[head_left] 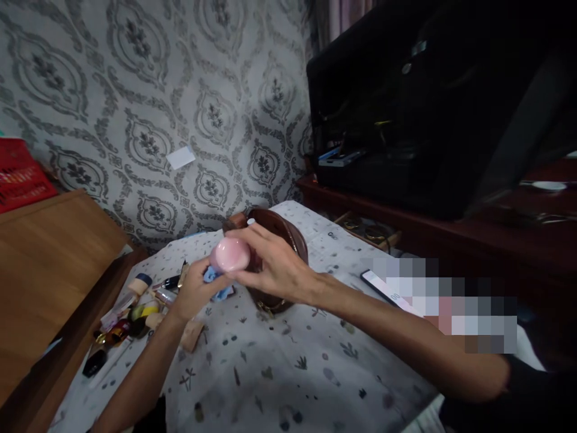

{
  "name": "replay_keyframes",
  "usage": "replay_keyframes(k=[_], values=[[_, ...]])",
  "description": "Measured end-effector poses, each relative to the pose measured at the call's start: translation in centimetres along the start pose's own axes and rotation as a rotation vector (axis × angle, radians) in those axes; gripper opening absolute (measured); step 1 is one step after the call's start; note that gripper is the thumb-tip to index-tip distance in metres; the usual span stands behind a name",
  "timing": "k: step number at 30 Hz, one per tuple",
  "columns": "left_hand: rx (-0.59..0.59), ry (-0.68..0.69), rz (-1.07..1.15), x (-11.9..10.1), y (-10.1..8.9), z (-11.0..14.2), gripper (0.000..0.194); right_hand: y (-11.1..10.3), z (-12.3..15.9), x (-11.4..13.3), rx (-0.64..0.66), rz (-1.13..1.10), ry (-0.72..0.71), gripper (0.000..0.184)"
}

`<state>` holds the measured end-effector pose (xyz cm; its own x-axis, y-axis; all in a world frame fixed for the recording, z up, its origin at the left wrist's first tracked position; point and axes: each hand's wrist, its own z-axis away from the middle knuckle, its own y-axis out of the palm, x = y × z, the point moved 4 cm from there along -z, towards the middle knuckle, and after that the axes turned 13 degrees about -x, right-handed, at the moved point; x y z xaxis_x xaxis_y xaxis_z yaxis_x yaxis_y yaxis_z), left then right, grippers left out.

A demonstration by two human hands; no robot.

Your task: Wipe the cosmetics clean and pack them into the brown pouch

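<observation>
A pink container with a smooth, glossy rounded top (232, 254) is held between my two hands above the table. My right hand (283, 267) is closed around its right side, thumb below and fingers above. On the other side, my left hand (196, 287) pinches a crumpled blue cloth (220, 291) against the container. The container's lower part is hidden by my fingers. Just behind my right hand stands an open brown bag (301, 242) with a zipper along its rim, partly covered by that hand.
Several cosmetic bottles and tubes, among them a dark-capped bottle (95, 362), lie at the left of the patterned tablecloth (270, 373). A phone (387, 291) rests on the right. A wooden panel (58, 264) borders the left, and a large black screen (383, 132) stands behind on the right.
</observation>
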<state>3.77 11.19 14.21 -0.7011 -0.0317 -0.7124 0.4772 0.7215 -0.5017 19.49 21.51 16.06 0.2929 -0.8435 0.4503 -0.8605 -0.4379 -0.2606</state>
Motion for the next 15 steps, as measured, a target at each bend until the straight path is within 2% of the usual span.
replay_keyframes(k=[5,9,11,15], values=[[0.003,0.082,0.025,-2.0,2.1,-2.3,0.039,-1.9,-1.2,-1.8,-0.083,0.003,0.054,0.042],[0.046,0.241,0.009,-2.8,3.3,-3.8,0.036,-2.6,-1.4,-3.2,-0.092,-0.004,0.168,0.041],[0.077,0.286,-0.034,-2.7,3.6,-4.4,0.036,-2.6,-1.3,-3.8,-0.088,-0.006,0.203,0.040],[0.174,0.246,-0.175,-1.5,4.2,-4.7,0.038,-2.2,-0.7,-5.1,-0.066,-0.003,0.255,0.039]])
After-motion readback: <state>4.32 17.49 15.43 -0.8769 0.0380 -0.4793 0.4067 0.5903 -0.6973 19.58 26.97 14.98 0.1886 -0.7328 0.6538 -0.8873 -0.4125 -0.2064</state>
